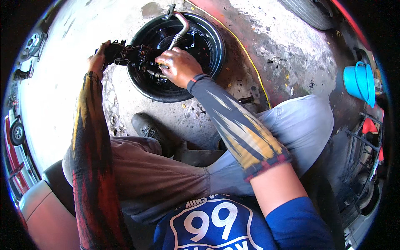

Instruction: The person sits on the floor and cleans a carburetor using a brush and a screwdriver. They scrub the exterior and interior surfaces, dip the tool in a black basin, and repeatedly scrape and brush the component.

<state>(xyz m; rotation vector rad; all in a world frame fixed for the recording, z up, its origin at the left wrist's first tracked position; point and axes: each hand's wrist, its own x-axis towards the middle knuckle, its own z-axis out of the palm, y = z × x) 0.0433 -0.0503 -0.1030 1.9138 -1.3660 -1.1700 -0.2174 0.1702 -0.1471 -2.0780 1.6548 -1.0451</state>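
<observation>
My left hand (96, 60) is closed on the outer end of a black, oily engine part (121, 54) with ribs and bolt holes. The part reaches over the left rim of a round black basin (219, 54). Over the basin, my right hand (181, 67) is closed at the part's inner end, its fingers bent around something small with a yellowish bit showing; I cannot make out what it is. A bent metal pipe (183, 27) with a ribbed section and a flange leans in the basin behind that hand. Dark wet liquid and a thin gasket-like piece (193, 40) show inside.
A yellow cord (245, 50) runs along the stained concrete floor right of the basin. A tire (306, 12) lies at the far right, with a blue bucket (357, 83) and a dark metal frame (364, 143) nearer. My boot (146, 125) stands just before the basin.
</observation>
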